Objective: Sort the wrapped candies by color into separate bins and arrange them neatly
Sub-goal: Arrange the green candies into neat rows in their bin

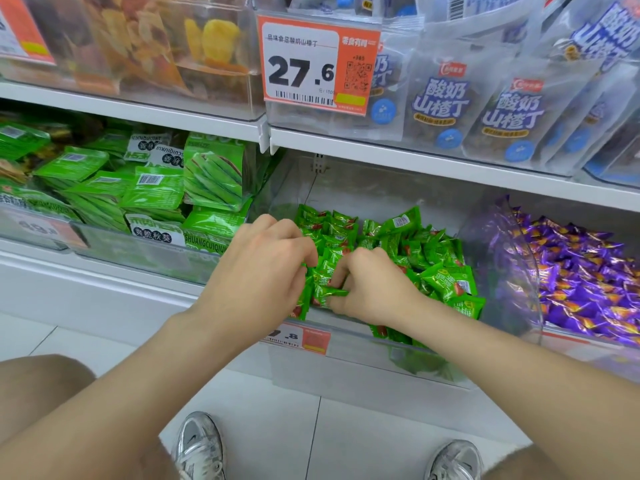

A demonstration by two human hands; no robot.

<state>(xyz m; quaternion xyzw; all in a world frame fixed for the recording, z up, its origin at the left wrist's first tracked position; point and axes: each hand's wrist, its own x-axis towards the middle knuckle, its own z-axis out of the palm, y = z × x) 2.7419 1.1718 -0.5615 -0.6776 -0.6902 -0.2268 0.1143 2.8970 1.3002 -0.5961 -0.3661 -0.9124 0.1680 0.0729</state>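
A clear plastic bin (pixel 349 367) on the lower shelf holds a heap of green wrapped candies (pixel 415 251). Both my hands are inside its front left part. My left hand (pixel 266 268) curls its fingers over a bunch of green candies (pixel 308 299) at the bin's left wall. Close beside it, my right hand (pixel 367 289) pinches a green candy (pixel 329 292) between thumb and fingers. To the right, a second clear bin (pixel 516 265) is full of purple wrapped candies (pixel 595 282).
Left of the green bin, a clear bin (pixel 138 251) holds flat green snack packs. The shelf above carries blue-and-white pouches (pixel 502 112), a bin of dried fruit (pixel 145 46) and an orange price tag (pixel 317 64). White floor tiles and my shoes (pixel 201 448) are below.
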